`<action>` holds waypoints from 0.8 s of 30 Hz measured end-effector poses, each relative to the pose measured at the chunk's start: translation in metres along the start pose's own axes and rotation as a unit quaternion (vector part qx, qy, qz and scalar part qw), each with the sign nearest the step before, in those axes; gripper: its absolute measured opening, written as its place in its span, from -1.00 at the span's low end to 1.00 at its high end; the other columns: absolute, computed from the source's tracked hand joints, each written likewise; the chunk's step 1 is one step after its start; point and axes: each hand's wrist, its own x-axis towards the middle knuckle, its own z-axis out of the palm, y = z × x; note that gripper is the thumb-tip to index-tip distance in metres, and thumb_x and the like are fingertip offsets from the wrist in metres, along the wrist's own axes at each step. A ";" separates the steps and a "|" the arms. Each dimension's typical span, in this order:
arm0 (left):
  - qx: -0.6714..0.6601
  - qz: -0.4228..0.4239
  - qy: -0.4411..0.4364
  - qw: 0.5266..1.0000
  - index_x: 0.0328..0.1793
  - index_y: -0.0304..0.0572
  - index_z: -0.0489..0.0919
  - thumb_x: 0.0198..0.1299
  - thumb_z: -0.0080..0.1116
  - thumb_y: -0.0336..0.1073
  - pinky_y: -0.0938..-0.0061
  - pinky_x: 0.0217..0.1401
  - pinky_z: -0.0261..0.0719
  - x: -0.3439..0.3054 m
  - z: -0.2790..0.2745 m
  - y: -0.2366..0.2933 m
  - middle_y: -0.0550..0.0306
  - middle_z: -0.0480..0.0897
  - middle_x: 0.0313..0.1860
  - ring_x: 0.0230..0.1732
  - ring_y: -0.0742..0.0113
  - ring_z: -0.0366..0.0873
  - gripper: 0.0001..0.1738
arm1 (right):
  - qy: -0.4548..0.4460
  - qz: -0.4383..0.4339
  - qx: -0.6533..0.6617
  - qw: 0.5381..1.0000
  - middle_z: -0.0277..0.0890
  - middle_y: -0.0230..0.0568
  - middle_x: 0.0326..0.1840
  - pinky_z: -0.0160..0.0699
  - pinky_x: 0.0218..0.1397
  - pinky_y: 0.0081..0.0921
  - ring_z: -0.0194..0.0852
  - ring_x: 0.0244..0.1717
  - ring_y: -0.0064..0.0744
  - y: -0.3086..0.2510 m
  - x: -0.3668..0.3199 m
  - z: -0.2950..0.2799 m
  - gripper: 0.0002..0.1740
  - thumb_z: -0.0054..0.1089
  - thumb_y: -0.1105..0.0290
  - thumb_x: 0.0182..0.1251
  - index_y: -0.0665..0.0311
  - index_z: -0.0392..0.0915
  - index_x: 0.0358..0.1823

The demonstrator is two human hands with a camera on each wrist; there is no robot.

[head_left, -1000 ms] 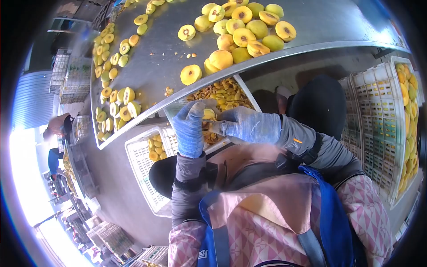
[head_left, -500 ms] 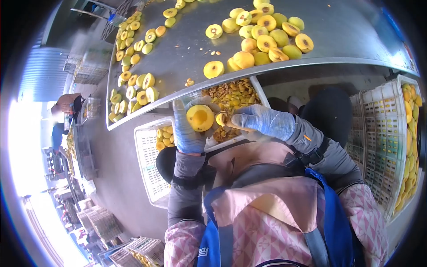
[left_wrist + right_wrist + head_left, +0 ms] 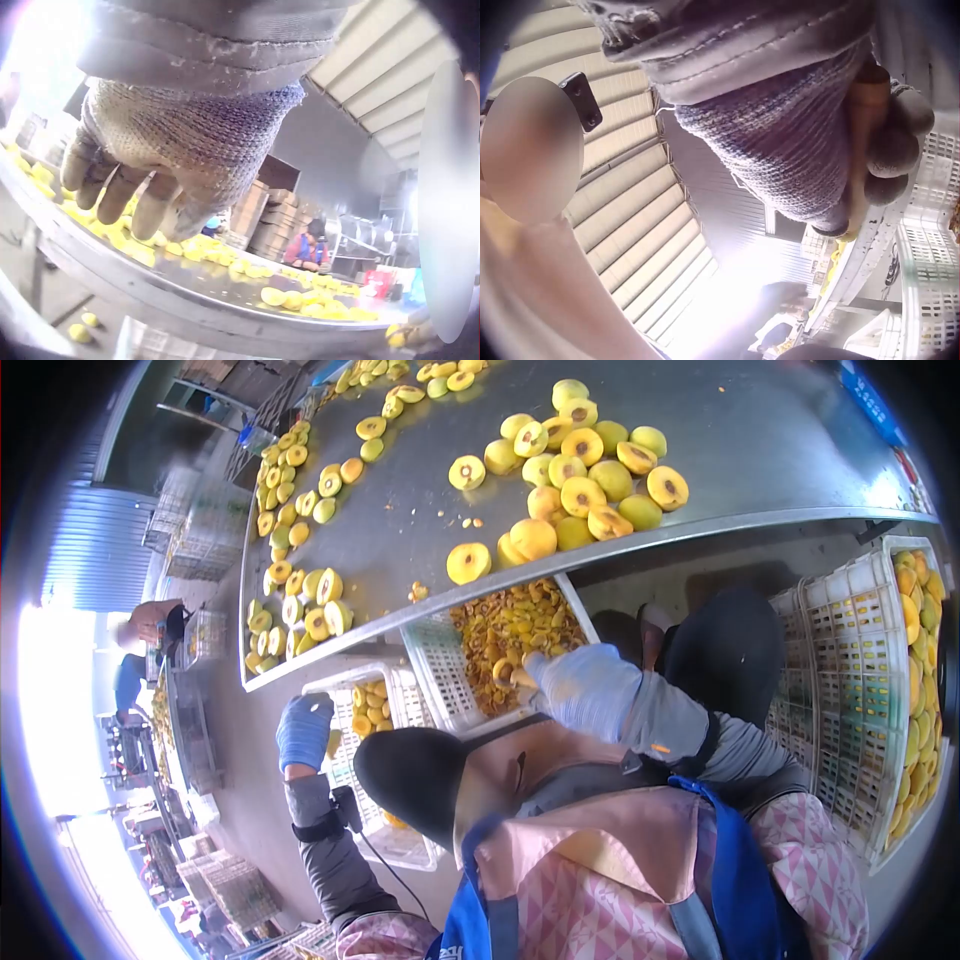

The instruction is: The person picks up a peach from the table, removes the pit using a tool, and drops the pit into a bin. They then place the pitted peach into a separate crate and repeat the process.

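My left hand (image 3: pixel 304 732), in a blue knitted glove, is above the left white crate (image 3: pixel 325 685) of yellow peach halves (image 3: pixel 372 705). One peach half (image 3: pixel 333 742) shows right beside its fingers. In the left wrist view, the fingers (image 3: pixel 114 196) hang loose with no fruit against them. My right hand (image 3: pixel 585 690), also gloved, grips a tool by its wooden handle (image 3: pixel 866 124). In the head view, the tool's end points over the middle crate (image 3: pixel 440 670), which holds brown and yellow peach scraps (image 3: pixel 520 625); the working tip is too small to make out.
A metal table (image 3: pixel 400 520) stands in front, with a pile of peach halves (image 3: pixel 580 470) and more along its left side. Its raised edge (image 3: pixel 600 550) runs above the crates. On the right stand tall crates (image 3: pixel 840 660) filled with peaches. Another person (image 3: pixel 150 635) is far left.
My left hand, which held a peach half by the tool, has moved left over the crate of halves and let go. My right hand stays over the scraps, still gripping the tool.
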 end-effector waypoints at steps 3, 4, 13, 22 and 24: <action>-0.292 -0.066 0.041 0.953 0.14 -0.22 0.64 0.25 0.18 -0.23 0.32 0.15 0.51 0.048 -0.038 0.070 -0.09 0.65 0.02 0.05 0.05 0.61 -0.62 | -0.020 -0.002 -0.027 0.999 0.62 0.02 -0.50 0.61 -0.36 -0.09 0.68 -0.41 0.04 -0.002 0.000 -0.003 -0.60 0.11 0.09 0.38 0.32 0.48 -0.04; -0.361 -0.034 0.053 0.931 0.18 -0.24 0.62 0.24 0.18 -0.24 0.35 0.14 0.50 0.072 -0.039 0.093 -0.07 0.64 0.04 0.01 0.10 0.61 -0.59 | -0.010 -0.010 -0.017 1.000 0.61 0.03 -0.51 0.62 -0.37 -0.10 0.68 -0.42 0.05 0.000 0.001 -0.004 -0.60 0.12 0.11 0.37 0.34 0.48 -0.05; -0.322 0.138 0.064 0.934 0.52 0.00 0.36 0.08 0.29 -0.25 0.23 0.43 0.39 0.320 -0.008 0.231 -0.18 0.46 0.38 0.35 -0.12 0.44 -0.21 | -0.024 0.025 0.060 0.998 0.60 0.03 -0.53 0.59 -0.41 -0.06 0.66 -0.46 0.07 0.012 0.010 -0.018 -0.64 0.11 0.10 0.41 0.28 0.45 -0.08; -0.576 0.053 -0.157 0.800 0.15 -0.33 0.49 0.09 0.26 -0.36 0.47 -0.40 0.64 0.245 -0.030 0.221 -0.05 0.68 -0.18 -0.29 0.32 0.65 -0.53 | 0.100 0.051 0.120 0.986 0.61 0.06 -0.49 0.60 -0.31 -0.05 0.66 -0.40 0.12 0.018 0.009 -0.027 -0.55 0.16 0.02 0.38 0.29 0.45 -0.04; -0.725 0.026 -0.152 0.671 0.07 -0.35 0.49 0.12 0.15 -0.44 0.51 -0.35 0.65 0.179 -0.051 0.226 -0.06 0.66 -0.14 -0.27 0.33 0.64 -0.64 | 0.130 0.078 0.194 0.969 0.63 0.09 -0.36 0.61 -0.20 -0.09 0.67 -0.29 0.12 0.018 0.012 -0.030 -0.53 0.24 0.03 0.35 0.28 0.45 0.03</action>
